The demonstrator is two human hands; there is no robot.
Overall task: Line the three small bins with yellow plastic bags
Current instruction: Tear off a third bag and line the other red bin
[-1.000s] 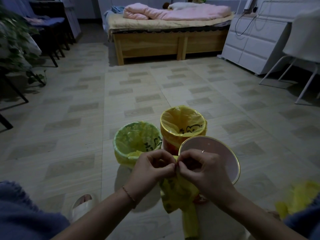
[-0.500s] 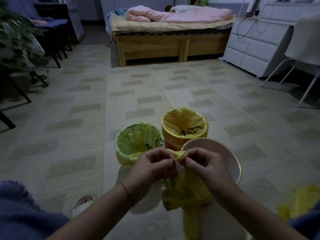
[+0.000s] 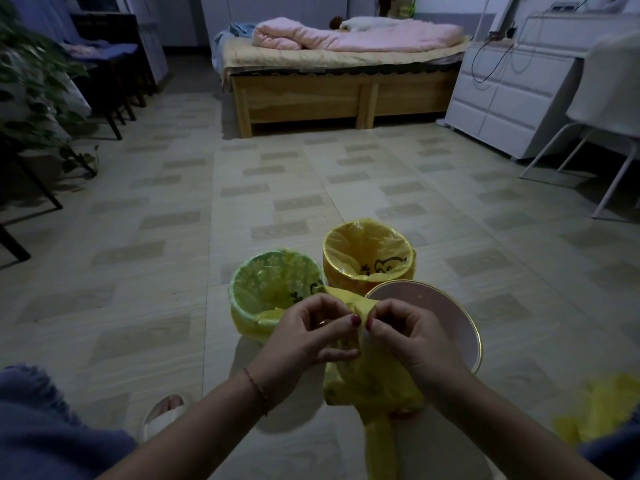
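Three small bins stand close together on the tiled floor. The green bin (image 3: 242, 308) on the left and the orange bin (image 3: 332, 268) behind both have yellow bags folded over their rims. The pink bin (image 3: 450, 317) with a gold rim, nearest me on the right, has a bare inside. In front of it hangs a crumpled yellow plastic bag (image 3: 374, 386). My left hand (image 3: 308, 337) and my right hand (image 3: 412, 337) pinch its top edge between thumbs and fingertips, almost touching each other.
More yellow bags (image 3: 595, 410) lie at the lower right. My slippered foot (image 3: 162, 415) is at the lower left. A wooden bed (image 3: 343, 95) stands at the back, a white cabinet (image 3: 512, 98) and chair (image 3: 609, 109) on the right, a plant (image 3: 31, 88) and dark chairs on the left.
Both hands have lifted the bag's top edge slightly and rubbed it between the fingertips; more of the bag hangs spread below them.
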